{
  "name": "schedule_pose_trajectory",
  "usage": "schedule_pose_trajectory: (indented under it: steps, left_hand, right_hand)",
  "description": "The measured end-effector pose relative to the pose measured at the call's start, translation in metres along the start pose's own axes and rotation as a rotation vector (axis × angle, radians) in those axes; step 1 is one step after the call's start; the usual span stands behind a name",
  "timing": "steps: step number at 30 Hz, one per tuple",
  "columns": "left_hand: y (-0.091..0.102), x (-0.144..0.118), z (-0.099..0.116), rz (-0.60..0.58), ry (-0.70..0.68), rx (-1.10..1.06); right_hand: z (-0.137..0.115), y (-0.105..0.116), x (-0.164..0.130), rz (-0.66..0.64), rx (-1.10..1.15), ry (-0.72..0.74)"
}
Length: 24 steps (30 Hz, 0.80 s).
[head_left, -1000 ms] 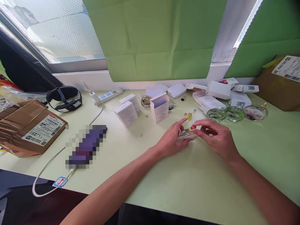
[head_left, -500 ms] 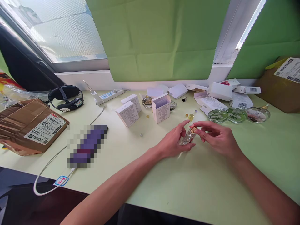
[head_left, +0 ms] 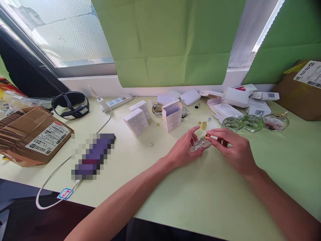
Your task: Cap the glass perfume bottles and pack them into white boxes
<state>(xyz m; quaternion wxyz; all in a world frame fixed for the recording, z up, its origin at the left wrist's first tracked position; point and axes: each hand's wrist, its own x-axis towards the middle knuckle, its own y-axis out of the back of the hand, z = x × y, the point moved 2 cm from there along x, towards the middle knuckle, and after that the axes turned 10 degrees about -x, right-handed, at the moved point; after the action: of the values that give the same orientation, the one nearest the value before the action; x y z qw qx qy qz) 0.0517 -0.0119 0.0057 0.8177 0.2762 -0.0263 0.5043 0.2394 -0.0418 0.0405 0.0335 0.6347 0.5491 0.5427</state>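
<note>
A clear glass perfume bottle (head_left: pixel 202 144) lies tilted between my hands, low over the pale green table. My left hand (head_left: pixel 184 147) is closed around its body, thumb on the near side. The fingertips of my right hand (head_left: pixel 229 144) pinch the small gold neck piece (head_left: pixel 207 136) at the top of the bottle; they partly hide it. Just beyond the hands a gold cylindrical cap (head_left: pixel 204 125) stands on the table, with a smaller gold ring beside it.
White cartons (head_left: pixel 172 118) stand beyond my left hand; more boxes (head_left: pixel 235 97) are heaped at the back. Round green-labelled bottles (head_left: pixel 253 124) lie to the right. A small silver piece (head_left: pixel 150 144), a blurred-out phone (head_left: pixel 95 155) with cable and a brown cardboard box (head_left: pixel 37 137) are on the left.
The bottle has turned in my hands so that its broader face shows. My left hand has shifted slightly, and my right fingertips remain at the gold neck piece.
</note>
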Motion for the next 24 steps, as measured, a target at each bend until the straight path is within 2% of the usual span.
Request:
schedule_pose_trajectory:
  steps: [5, 10, 13, 19, 24]
  left_hand:
    - [0.003, 0.001, 0.0, 0.006, -0.009, 0.032]
    - [0.006, 0.001, 0.001, -0.021, -0.109, 0.121]
    - [0.008, 0.001, 0.002, -0.045, -0.147, 0.15]
    - [0.01, 0.001, 0.002, -0.083, -0.142, 0.168]
    - [0.01, 0.002, 0.0, -0.095, -0.139, 0.167]
  right_hand:
    - [0.0, -0.002, -0.001, -0.035, -0.098, 0.063]
    - [0.003, -0.002, -0.004, -0.087, -0.116, 0.017]
    - [0.004, -0.002, -0.004, -0.163, -0.098, -0.018]
    - [0.009, -0.003, -0.006, -0.255, -0.087, -0.061]
    - [0.016, -0.011, -0.011, -0.251, -0.021, -0.084]
